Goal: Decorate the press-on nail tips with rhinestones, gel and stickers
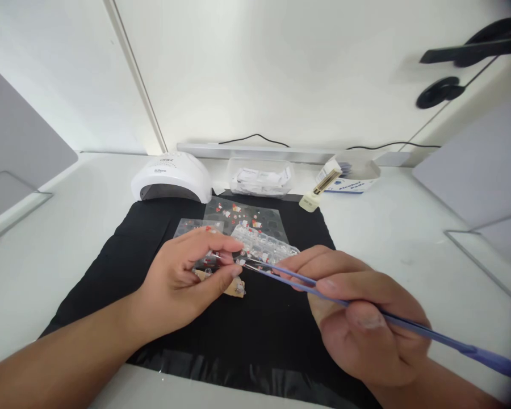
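Blue tweezers (438, 336) lie in the grip of my right hand (366, 324), with their metal tips reaching to the fingertips of my left hand (174, 284). The left thumb and index finger are curled toward each other around something small that I cannot make out. A tiny red-and-white bit shows by the tweezer tips. Behind the hands are clear sticker sheets (272, 218) with red and white designs and a clear compartment case (259, 241). Under the left fingers sits a tan piece (236, 288) with small clear items on it, partly hidden.
A black mat (281, 341) covers the middle of the white table (409, 250). Along the back stand a white nail lamp (174, 176), a clear plastic box (259, 182) with packets, a pale bottle (310, 201) and an alcohol pads box (360, 184).
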{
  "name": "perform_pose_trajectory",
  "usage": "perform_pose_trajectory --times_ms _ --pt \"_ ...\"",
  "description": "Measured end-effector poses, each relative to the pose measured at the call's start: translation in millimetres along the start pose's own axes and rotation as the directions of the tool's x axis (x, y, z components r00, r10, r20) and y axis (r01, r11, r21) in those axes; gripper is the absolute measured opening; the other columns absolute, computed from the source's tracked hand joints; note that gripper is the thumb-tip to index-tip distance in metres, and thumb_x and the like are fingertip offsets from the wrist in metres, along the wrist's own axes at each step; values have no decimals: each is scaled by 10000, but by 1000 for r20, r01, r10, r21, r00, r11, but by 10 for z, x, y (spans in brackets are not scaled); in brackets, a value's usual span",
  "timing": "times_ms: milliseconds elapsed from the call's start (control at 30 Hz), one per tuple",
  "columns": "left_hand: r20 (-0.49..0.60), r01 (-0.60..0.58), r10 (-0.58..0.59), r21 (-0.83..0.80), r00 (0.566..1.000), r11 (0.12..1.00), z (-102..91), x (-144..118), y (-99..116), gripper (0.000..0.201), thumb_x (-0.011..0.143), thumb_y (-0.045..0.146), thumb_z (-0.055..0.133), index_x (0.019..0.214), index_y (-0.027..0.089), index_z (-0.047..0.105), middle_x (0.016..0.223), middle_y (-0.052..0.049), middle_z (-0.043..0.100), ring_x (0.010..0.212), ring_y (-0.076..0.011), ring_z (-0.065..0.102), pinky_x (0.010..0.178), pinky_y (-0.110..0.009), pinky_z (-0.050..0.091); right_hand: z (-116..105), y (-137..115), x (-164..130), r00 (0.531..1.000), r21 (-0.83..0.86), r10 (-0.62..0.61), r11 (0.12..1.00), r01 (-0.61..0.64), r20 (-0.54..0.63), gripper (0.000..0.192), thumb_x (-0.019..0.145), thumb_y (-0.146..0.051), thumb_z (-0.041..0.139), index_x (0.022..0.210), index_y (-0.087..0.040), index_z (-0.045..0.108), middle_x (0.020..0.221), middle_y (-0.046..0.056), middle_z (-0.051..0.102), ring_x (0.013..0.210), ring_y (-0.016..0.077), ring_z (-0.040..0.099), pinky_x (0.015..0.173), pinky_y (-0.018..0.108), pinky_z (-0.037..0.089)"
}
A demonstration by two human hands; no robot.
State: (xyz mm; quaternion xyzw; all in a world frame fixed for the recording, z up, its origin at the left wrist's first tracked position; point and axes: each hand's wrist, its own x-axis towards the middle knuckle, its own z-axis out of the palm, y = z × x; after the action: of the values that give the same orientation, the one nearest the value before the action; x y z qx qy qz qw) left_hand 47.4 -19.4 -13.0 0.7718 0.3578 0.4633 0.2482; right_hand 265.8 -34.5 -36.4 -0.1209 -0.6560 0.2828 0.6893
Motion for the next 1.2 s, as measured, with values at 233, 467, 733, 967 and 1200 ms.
perform_pose_trajectory --times_ms 233,467,733,967,1200 --pt "10 -60 59 30 998 998 -11 -18 -7 208 849 132 712 1037 219 692 821 24 688 763 -70 640 728 -146 509 -21 -6 -3 999 12 9 1000 -9 36 313 919 -122 468 1111 -99 714 906 129 697 832 270 698 690 485 583" --pt "29 -110 108 77 994 991 -24 -6 6 183 845 107 702 1002 196 676 838 12 683 748 -74 635 709 -164 515 -55 -7 -5 997 6 35 999 -36 69 329 929 -127 454 1142 -110 705 933 135 699 859 273 701 704 482 590" --pt "24 -131 131 17 991 991 -10 5 -14 222 831 77 705 1011 202 670 862 2 694 797 -95 628 755 -203 513 -9 -16 13 1000 -28 18 999 -18 25 307 929 -159 469 1094 -140 727 886 114 712 799 257 707 667 462 600" --pt "31 -149 149 -30 988 988 -3 12 -4 244 811 60 715 999 210 676 803 0 685 765 -115 625 710 -232 520 -54 -38 -27 997 -16 40 999 -39 62 294 926 -171 485 1099 -131 719 873 117 716 800 273 707 664 488 602" --pt "44 -126 128 -41 991 991 -20 30 30 233 808 69 704 982 223 681 789 -25 680 726 -154 640 654 -281 537 -69 -54 -39 994 -31 40 999 -37 99 325 917 -196 486 1144 -161 716 867 107 708 809 266 704 681 488 613"
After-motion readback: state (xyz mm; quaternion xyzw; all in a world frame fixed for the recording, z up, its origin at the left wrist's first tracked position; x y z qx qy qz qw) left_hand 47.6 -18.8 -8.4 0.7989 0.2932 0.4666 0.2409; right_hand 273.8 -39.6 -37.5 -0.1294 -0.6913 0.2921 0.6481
